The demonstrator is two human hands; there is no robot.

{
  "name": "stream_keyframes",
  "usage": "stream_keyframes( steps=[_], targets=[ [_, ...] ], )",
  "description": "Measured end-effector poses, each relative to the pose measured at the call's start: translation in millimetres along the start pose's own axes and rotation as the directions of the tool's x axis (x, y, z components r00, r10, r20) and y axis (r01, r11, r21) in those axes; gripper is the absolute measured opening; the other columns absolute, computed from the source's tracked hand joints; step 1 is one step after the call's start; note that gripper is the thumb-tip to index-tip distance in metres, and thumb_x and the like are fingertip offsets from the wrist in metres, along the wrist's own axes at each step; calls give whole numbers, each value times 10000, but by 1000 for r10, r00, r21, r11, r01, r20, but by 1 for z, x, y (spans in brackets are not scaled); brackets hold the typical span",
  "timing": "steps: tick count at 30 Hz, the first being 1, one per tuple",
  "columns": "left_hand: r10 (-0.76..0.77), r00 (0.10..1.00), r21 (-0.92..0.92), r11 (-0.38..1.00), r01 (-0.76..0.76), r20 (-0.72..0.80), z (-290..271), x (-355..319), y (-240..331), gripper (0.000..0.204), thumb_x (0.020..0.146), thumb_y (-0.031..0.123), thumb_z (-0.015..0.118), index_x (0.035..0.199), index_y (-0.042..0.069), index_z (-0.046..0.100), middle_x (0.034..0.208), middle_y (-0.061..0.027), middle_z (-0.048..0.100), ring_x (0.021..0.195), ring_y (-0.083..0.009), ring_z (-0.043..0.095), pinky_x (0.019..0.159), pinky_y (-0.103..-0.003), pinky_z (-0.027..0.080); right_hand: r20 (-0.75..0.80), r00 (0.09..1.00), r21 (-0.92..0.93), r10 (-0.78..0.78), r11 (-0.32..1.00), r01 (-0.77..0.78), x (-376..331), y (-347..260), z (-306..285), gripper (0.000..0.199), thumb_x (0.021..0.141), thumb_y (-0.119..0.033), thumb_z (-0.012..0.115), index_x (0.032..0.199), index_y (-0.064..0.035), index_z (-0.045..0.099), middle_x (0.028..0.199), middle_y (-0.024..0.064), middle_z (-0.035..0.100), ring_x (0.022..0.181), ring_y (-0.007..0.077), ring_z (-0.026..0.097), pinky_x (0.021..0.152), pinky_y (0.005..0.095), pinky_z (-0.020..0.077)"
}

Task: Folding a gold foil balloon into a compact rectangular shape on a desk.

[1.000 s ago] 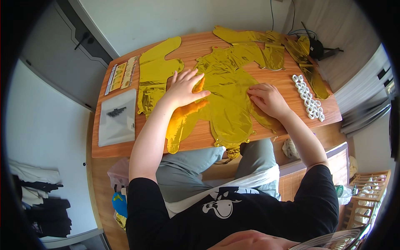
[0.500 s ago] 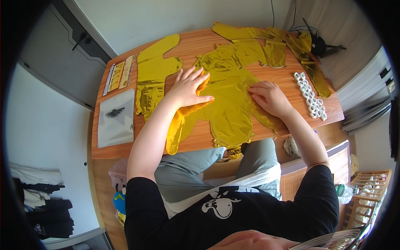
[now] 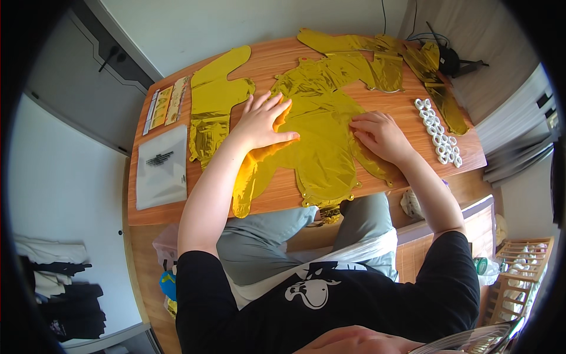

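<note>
A flat, uninflated gold foil balloon [image 3: 323, 168] with rounded lobes lies in front of me, its lower end at the table's near edge. My left hand [image 3: 262, 121] lies on its left side, fingers spread and palm down. Orange-gold reflections show on the foil beside that hand, and a narrow lobe folds down below the wrist. On the balloon's right side my right hand [image 3: 380, 135] has bent fingers drawn together with the thumb at the foil's edge; its fingertips are partly hidden. Small round tabs stick out along the lower edge.
More flat gold foil balloons lie at the left [image 3: 212, 88] and far right [image 3: 386, 65]. White rings [image 3: 437, 133] line the right side. A clear plastic pouch [image 3: 162, 177] with small black pieces and printed cards [image 3: 168, 106] lie at the left. A black device [image 3: 450, 62] stands back right.
Both hands keep nearly the same places on the foil. The whole view has shifted very slightly, and the balloon shows no clear change.
</note>
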State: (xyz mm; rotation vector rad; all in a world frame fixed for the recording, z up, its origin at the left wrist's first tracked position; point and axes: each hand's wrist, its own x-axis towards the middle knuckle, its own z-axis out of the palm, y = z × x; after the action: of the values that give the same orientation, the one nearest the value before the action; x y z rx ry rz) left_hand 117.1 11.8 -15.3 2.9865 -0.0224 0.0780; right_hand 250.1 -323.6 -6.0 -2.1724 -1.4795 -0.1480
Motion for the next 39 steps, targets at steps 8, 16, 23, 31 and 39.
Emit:
stream_keyframes(
  steps=[8,16,23,31,39],
  targets=[
    [-9,1000,-52,999,10,17,1,1,-4,1080,758,858,636,1599,224,397,1683,-109,308,1577,-308,198,1284,-551,56,7,1000,-17,-3,1000,3,1,0,0,231,930,-147,682,1130,-51,746,1221,116,703,1171,319,628,1042,442,451],
    [-11,1000,-110,994,14,26,3,4,-8,1110,737,881,637,1600,226,399,1688,-94,300,1576,-321,197,1277,-500,183,9,1000,-11,-1,1000,2,1,3,1,242,922,-130,686,1140,-41,743,1231,123,697,1176,325,626,1040,436,462],
    [-8,1000,-115,993,10,25,5,2,-6,1027,778,775,708,1600,242,400,1697,-79,284,1577,-317,197,1274,-498,189,10,1000,56,-5,998,5,0,8,5,245,914,-114,695,1135,-19,745,1228,141,698,1170,340,628,1026,433,483],
    [0,1000,-150,989,3,23,2,2,-8,1034,795,756,709,1617,231,363,1697,-101,279,1578,-319,191,1273,-499,181,13,1000,54,-7,999,6,2,7,1,241,914,-111,698,1135,-31,757,1227,148,698,1160,343,632,1015,428,494],
    [-11,1000,-650,759,18,15,-3,5,-23,1030,877,719,659,1656,191,241,1705,-179,214,1589,-327,156,1274,-490,174,16,1000,61,11,998,-12,1,7,2,233,920,-120,697,1133,-53,763,1222,135,700,1164,328,633,1029,431,472]
  ],
)
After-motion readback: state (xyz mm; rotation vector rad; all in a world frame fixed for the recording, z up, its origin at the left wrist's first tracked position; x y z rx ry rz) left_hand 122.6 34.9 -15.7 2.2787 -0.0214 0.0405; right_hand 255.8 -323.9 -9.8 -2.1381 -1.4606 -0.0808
